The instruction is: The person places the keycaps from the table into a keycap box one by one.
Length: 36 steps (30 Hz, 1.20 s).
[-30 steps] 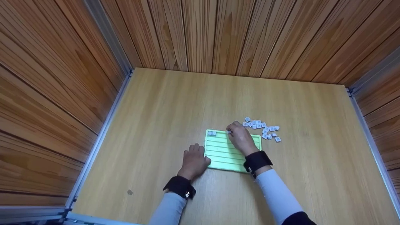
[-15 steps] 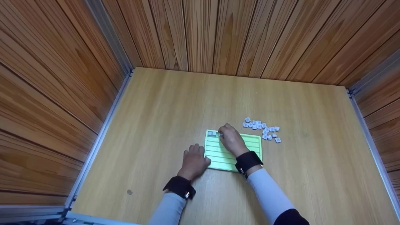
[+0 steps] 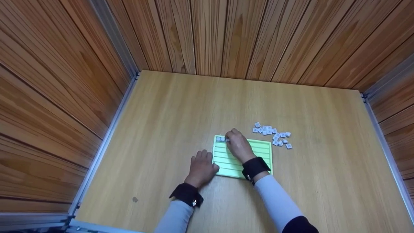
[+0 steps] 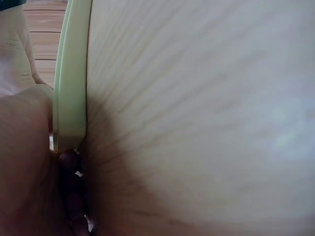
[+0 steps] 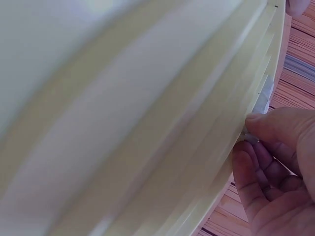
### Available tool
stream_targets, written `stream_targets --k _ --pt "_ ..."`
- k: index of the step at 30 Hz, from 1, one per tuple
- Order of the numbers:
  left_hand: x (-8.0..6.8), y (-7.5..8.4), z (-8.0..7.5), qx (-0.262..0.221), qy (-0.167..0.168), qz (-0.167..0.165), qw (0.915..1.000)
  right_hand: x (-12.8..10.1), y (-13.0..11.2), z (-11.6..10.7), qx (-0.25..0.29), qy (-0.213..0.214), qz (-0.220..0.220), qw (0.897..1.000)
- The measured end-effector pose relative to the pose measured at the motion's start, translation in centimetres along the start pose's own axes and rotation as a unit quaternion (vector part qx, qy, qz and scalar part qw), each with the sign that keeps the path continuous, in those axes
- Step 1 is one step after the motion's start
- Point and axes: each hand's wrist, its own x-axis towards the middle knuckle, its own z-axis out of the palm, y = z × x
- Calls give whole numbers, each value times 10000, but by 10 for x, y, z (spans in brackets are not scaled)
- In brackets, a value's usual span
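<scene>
A light green ridged tray point(image 3: 263, 149) lies on the wooden table in front of the person. My right hand point(image 3: 240, 147) reaches over its top row and pinches a small whitish keycap point(image 5: 250, 138) between thumb and fingertips, right at the tray. Beside those fingertips, two keycaps point(image 3: 220, 139) sit side by side in the top row's left end. At the tray's lower left corner, my left hand point(image 3: 201, 168) rests with its fingers extended along the side and the thumb touching the corner. The left wrist view shows the tray's edge point(image 4: 73, 73) close against that hand.
Several loose whitish keycaps point(image 3: 269, 130) are scattered on the table point(image 3: 181, 106) just right of the tray's upper right corner. Wood-plank walls point(image 3: 207, 35) stand behind and at both sides. A small dark spot point(image 3: 135, 199) marks the table at the lower left.
The right hand has moved left along the tray's top row with its keycap, up to the two set there. The left hand has kept its place.
</scene>
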Motion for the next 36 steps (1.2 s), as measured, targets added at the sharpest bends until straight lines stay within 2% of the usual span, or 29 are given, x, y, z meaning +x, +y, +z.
stream_targets --k 6,16,25,36 --pt "0 0 1 58 107 67 9999 0 1 0 28 -18 -77 10000" --pt "2 -2 6 -47 78 3 10000 1 -4 -2 34 -256 153 9995" --pt "1 -1 2 2 83 38 10000 -1 -2 -4 -57 -74 46 9999" --pt "-1 0 0 39 135 45 9999 -5 12 -19 -171 -129 447 9988"
